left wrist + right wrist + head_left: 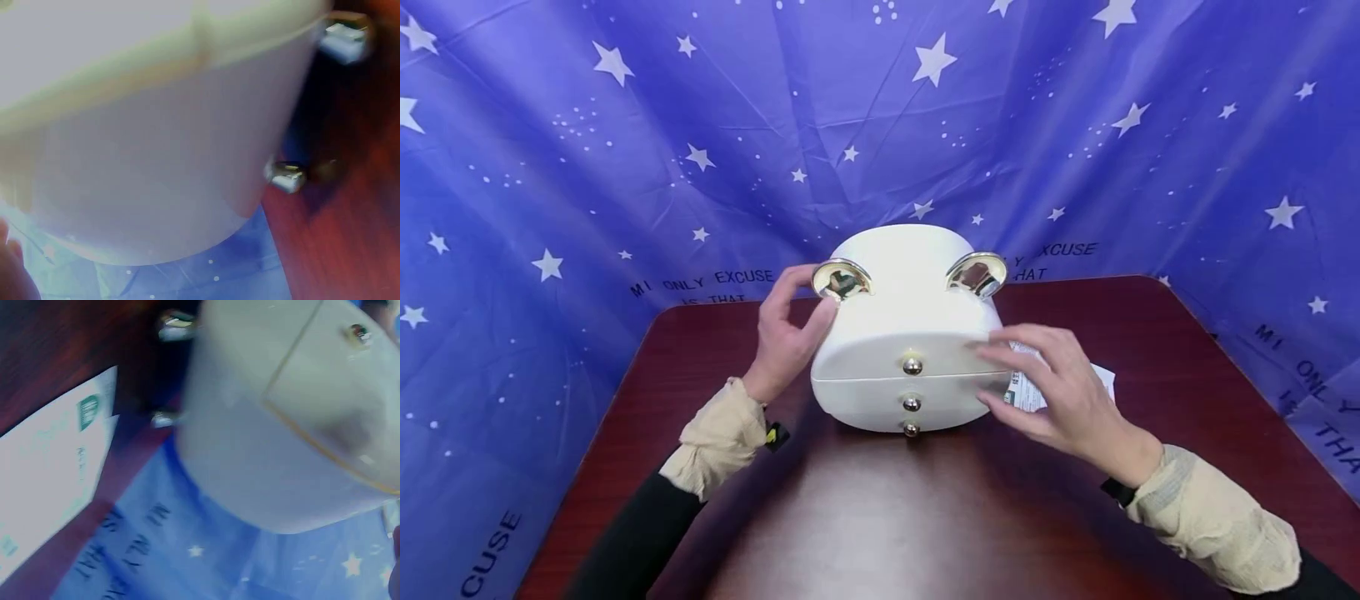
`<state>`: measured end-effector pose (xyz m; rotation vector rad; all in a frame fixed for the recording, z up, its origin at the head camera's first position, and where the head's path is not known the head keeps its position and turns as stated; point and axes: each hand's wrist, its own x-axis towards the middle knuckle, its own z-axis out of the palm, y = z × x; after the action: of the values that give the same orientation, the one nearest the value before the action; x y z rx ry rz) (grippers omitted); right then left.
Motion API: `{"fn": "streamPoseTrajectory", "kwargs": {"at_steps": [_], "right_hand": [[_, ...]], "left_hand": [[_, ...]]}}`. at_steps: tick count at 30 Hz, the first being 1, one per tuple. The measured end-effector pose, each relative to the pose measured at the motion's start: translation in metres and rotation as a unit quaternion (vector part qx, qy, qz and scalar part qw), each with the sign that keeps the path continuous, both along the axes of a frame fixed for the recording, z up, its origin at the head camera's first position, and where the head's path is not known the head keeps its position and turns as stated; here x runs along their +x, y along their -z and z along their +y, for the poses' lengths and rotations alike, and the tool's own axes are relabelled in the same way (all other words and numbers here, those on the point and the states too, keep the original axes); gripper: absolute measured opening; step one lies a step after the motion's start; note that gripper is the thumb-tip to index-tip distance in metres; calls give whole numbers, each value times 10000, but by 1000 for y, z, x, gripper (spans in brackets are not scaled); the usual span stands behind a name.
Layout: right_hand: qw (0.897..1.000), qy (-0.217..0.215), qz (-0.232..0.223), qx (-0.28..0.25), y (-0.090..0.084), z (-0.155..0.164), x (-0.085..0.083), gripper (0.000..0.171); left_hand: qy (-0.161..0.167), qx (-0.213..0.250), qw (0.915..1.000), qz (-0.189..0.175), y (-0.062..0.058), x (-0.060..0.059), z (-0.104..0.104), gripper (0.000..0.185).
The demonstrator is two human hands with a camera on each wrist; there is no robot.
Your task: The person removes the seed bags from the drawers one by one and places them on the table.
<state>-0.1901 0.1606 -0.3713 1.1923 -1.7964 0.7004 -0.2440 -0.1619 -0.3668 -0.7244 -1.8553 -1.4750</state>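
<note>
In the head view a white rounded box (917,300) with two shiny gold ear-shaped pieces stands on the table. Metallic balls run down its front, among them an upper knob (912,366), and a seam crosses between the upper two. My left hand (786,333) holds the box's far left side by the left ear (842,280), thumb on the near side and the other fingers partly hidden behind. At the right front corner is my right hand (1060,387), its fingers spread, slightly blurred and close against the wall. The left wrist view shows the box's smooth side (150,169).
Printed white paper (56,469) lies on the table to the right of the box, partly behind my right hand in the head view. The dark red table (1187,400) ends near a blue curtain (850,108) with white stars. Metallic feet (287,177) raise the box.
</note>
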Motion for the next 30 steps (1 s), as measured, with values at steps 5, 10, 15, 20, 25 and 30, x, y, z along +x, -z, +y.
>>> {"fn": "streamPoseTrajectory", "kwargs": {"at_steps": [5,10,15,20,25,30], "right_hand": [[9907,813,-1064,-241,19,7,-13,75],[9720,829,-2197,-99,32,7,-17,90],[9619,679,-2646,-38,37,-1,-21,96],[9528,620,-2965,-222,41,-5,-20,91],[9569,369,-2855,-378,44,-8,-21,87],[9614,327,-2701,-400,44,-9,-22,88]], "left_hand": [[-366,598,9974,139,12,50,-4,33],[555,7,9897,-1320,45,101,7,3],[1025,-1431,9383,-2975,77,115,29,7],[1003,-2061,8747,-4271,90,102,52,24],[1415,-1335,8368,-5117,93,90,67,51],[1628,-339,8141,-5565,100,85,75,54]]}}
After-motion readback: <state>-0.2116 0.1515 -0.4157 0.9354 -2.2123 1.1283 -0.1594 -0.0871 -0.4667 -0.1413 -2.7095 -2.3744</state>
